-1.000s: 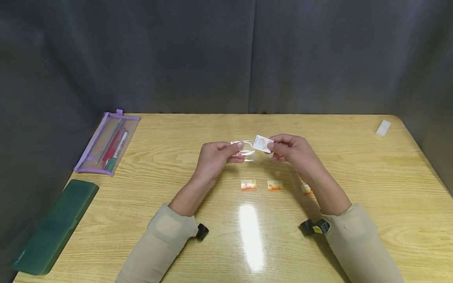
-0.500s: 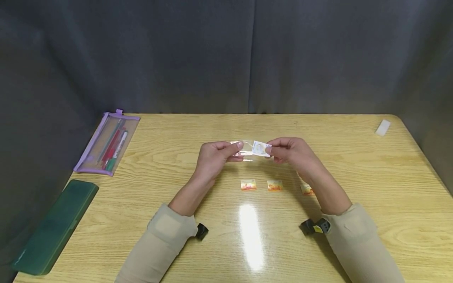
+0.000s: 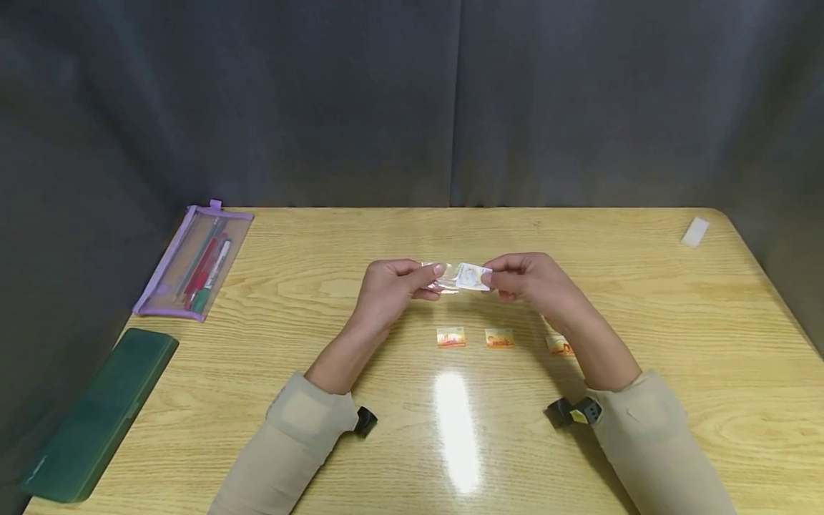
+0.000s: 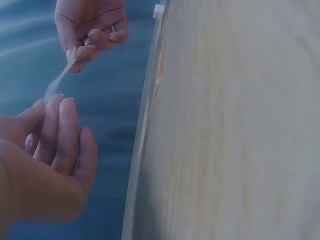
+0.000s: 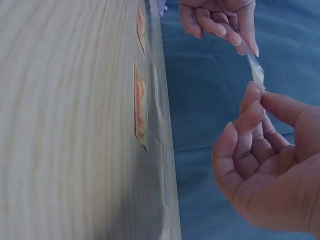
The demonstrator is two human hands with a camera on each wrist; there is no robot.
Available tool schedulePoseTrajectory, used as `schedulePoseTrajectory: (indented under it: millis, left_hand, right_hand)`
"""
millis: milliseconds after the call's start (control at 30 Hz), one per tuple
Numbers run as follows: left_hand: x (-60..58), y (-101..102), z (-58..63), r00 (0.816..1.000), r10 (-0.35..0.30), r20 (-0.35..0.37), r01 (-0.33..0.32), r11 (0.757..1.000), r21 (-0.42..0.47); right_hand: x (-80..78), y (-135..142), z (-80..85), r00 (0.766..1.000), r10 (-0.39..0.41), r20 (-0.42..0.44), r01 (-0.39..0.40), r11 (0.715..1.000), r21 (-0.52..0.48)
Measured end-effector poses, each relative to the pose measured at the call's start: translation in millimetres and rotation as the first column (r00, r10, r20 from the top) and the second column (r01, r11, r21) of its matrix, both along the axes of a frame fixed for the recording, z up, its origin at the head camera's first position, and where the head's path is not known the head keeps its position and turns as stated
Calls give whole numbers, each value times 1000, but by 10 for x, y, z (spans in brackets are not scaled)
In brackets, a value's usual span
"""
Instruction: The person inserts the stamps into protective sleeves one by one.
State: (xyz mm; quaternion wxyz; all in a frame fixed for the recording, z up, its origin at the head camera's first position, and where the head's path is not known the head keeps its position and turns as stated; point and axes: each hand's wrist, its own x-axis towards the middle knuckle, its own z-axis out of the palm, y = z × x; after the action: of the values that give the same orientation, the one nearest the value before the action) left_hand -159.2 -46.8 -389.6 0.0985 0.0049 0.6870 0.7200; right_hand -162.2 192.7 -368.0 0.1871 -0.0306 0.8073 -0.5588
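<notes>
Between thumb and fingers, my left hand point(image 3: 394, 290) pinches a small clear plastic sleeve point(image 3: 449, 280) above the table. My right hand point(image 3: 529, 282) pinches a small white stamp-like card point(image 3: 472, 277) with a pale yellowish print. The card's left part overlaps the sleeve's open side in the head view. From the right wrist view, the sleeve point(image 5: 255, 64) and the card make one thin strip between both hands' fingertips. Below the hands, three small yellow-and-orange printed cards lie in a row: a left one point(image 3: 450, 337), a middle one point(image 3: 498, 338) and a right one point(image 3: 558, 345), partly hidden by my right wrist.
A mesh zip pouch point(image 3: 196, 263) with purple edging, holding pens and a marker, lies at the table's back left. In front of it is a dark green case point(image 3: 103, 415). A white eraser-like block point(image 3: 695, 232) sits at the back right of the wooden table point(image 3: 644, 300).
My right hand has lowered slightly and moved a little left, levelling the tilted white card and bringing it over the sleeve's edge. The left hand has stayed nearly still.
</notes>
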Motion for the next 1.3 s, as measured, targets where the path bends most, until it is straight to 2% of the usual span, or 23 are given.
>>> schedulePoseTrajectory:
  millis: [233,533,800,1133,1300]
  left_hand:
    - [1,-9,11,1000,3,4,-3,1000,-15]
    - [5,-21,64,998,-46,41,46,999,-6]
    - [4,-11,33,998,-56,37,57,998,-9]
    - [24,10,22,996,-72,51,75,995,-63]
    - [27,31,27,995,-77,70,81,995,-52]
  right_hand:
    - [-4,8,-9,1000,4,-4,-4,1000,22]
    - [-1,-15,-13,1000,17,-4,-17,1000,4]
    - [-9,-5,-18,1000,12,-4,-12,999,38]
    - [9,-44,-2,1000,6,-9,-5,1000,31]
    - [15,-61,-6,1000,8,-16,-8,1000,24]
